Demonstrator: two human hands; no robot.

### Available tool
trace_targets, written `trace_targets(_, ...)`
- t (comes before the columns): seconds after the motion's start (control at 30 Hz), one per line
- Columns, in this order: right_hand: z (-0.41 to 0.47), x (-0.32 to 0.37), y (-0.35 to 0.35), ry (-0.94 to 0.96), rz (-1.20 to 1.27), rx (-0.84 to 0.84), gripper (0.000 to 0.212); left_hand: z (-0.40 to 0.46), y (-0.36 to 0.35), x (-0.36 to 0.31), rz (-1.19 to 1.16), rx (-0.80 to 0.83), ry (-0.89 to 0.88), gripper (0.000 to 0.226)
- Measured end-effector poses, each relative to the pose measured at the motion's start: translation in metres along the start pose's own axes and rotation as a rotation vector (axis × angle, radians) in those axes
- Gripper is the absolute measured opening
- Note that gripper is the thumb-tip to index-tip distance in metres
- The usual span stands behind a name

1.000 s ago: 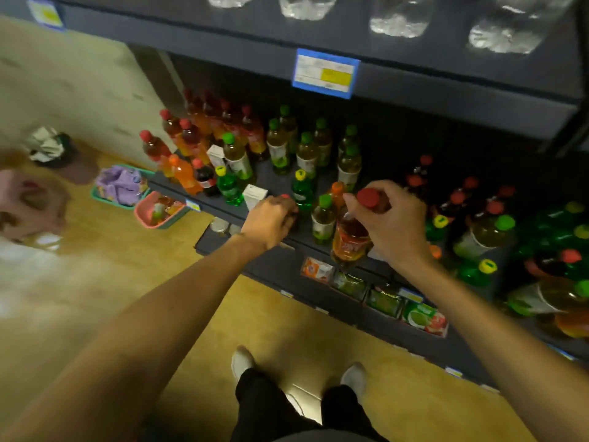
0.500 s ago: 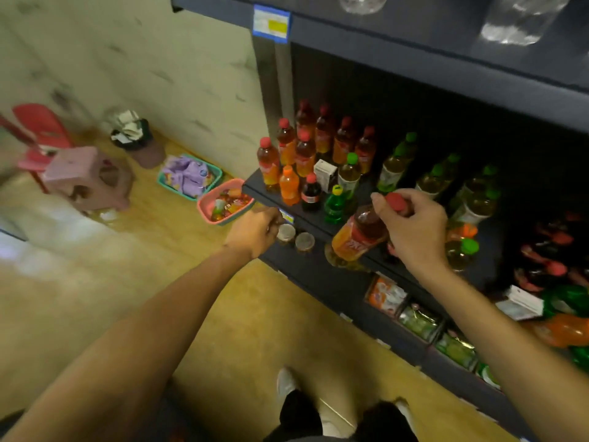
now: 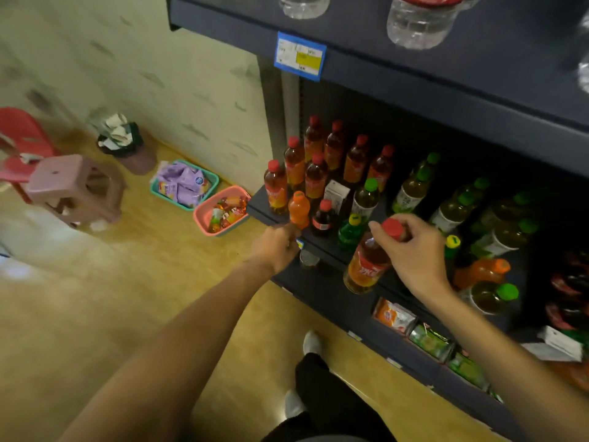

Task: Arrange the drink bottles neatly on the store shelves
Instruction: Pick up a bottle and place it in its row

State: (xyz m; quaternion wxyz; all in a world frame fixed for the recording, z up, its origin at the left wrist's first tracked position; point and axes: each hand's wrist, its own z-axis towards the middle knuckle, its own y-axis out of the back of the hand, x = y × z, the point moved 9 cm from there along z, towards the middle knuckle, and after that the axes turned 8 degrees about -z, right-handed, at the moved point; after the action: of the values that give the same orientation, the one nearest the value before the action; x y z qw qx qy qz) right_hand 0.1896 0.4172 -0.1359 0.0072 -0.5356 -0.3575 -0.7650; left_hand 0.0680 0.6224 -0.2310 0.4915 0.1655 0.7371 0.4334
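From the head camera, a dark grey metal store shelf carries rows of clear plastic drink bottles: amber tea bottles with red caps stand at the back left, and pale tea bottles with green caps stand to their right. The right hand has its fingers curled round the neck of a tall red-capped amber plastic bottle with an orange label, which is tilted and hangs in front of the shelf's edge. The left hand reaches to the shelf's front left corner, fingers bent at the base of a small orange plastic bottle with an orange cap; whether it truly grips that bottle cannot be told. Beside the orange bottle stand a small dark cola bottle with a red cap and a green bottle with a yellow cap. On the smooth yellowish floor lie a pink plastic basket of small bottles, a teal basket of purple packets and a pink plastic stool.
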Motion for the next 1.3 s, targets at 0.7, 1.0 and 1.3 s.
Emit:
trace_targets(0.7,0.057,-0.029,-0.011,-0.107,-0.037,-0.070,0.018,0.147,-0.069,-0.030,0.326,0.376,-0.042,0.062)
trace_targets(1.0,0.054,-0.025,-0.027,-0.190,-0.026,-0.154,0.021,0.146,-0.082,-0.018,0.425,0.393,-0.164,0.065)
trace_targets(1.3,0.061,-0.025,-0.053,-0.302,-0.070,-0.272,0.026,0.095,-0.044,0.015,0.260,0.419,-0.169,0.050)
